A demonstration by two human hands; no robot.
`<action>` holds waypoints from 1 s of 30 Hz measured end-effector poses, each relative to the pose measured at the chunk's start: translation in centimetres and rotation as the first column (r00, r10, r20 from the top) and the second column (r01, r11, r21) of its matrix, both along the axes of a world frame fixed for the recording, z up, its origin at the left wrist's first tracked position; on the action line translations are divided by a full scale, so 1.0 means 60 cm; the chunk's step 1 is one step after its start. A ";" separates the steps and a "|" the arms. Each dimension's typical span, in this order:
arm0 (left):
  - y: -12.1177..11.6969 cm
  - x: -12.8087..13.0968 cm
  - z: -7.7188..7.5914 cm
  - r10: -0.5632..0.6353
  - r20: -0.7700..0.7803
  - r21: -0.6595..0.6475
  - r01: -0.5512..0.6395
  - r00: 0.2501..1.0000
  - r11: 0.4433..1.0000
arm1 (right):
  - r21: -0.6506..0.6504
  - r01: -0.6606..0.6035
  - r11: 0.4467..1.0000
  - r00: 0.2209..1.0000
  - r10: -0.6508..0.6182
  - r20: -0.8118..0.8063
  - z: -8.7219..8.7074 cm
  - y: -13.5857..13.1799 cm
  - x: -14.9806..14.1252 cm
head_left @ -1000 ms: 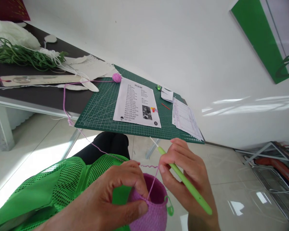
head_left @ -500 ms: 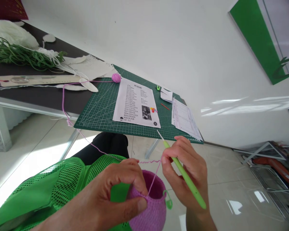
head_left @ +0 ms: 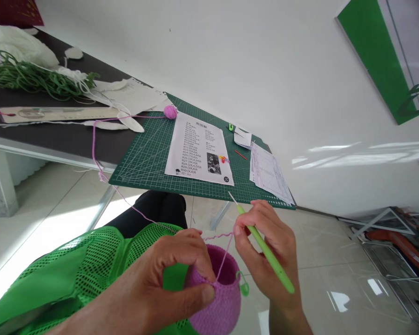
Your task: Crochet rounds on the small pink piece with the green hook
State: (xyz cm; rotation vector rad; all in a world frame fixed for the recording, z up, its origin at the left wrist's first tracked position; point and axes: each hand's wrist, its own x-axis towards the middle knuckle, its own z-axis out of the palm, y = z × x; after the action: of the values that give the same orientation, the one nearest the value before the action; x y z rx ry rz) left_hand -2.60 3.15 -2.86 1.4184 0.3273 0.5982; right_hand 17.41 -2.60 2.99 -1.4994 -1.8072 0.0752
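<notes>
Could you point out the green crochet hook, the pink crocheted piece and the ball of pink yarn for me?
Green crochet hook (head_left: 271,257): head view, on its handle.
Pink crocheted piece (head_left: 219,309): head view, on its outer wall.
Ball of pink yarn (head_left: 170,112): head view, on its middle.

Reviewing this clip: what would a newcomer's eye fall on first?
Probably the round, open-topped pink crocheted piece at the bottom centre, its rim pinched by the bare left hand. To its right, the right hand holds a slim lime-green-handled crochet hook. Beyond, a white printed paper sheet lies on a dark-green gridded cutting mat.
</notes>
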 end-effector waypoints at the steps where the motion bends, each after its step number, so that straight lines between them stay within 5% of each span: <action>1: -0.001 0.000 -0.002 0.007 0.002 0.006 -0.007 1.000 1.000 | -0.005 0.001 1.000 1.000 -0.001 -0.004 -0.001 0.000 -0.001; 9: -0.004 0.003 -0.003 0.042 -0.011 0.055 -0.042 0.999 0.998 | -0.049 0.016 0.999 1.000 -0.016 -0.012 -0.006 0.005 -0.004; 15: -0.006 0.001 -0.010 0.076 -0.020 -0.039 -0.077 0.997 0.996 | -0.252 -0.015 0.968 0.997 -0.006 -0.083 0.004 -0.007 0.012; 18: -0.012 0.003 -0.015 0.107 -0.027 -0.025 -0.108 0.994 0.994 | -0.158 0.048 0.986 0.994 -0.063 -0.092 0.011 -0.026 0.013; 24: -0.013 0.008 -0.010 0.141 -0.064 0.073 -0.137 0.988 0.988 | -0.127 -0.140 0.982 0.982 0.154 0.110 0.019 -0.061 -0.013; 30: -0.009 0.017 0.017 0.222 -0.091 0.222 -0.197 0.971 0.955 | 0.044 -0.127 0.991 0.933 0.104 0.343 0.009 -0.055 -0.028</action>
State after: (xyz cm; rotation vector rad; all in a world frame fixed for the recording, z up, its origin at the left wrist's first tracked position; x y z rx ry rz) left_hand -1.60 2.61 -1.81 1.6396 0.5233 0.7436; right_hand 15.74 -5.87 3.56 -1.4235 -2.1505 -0.1965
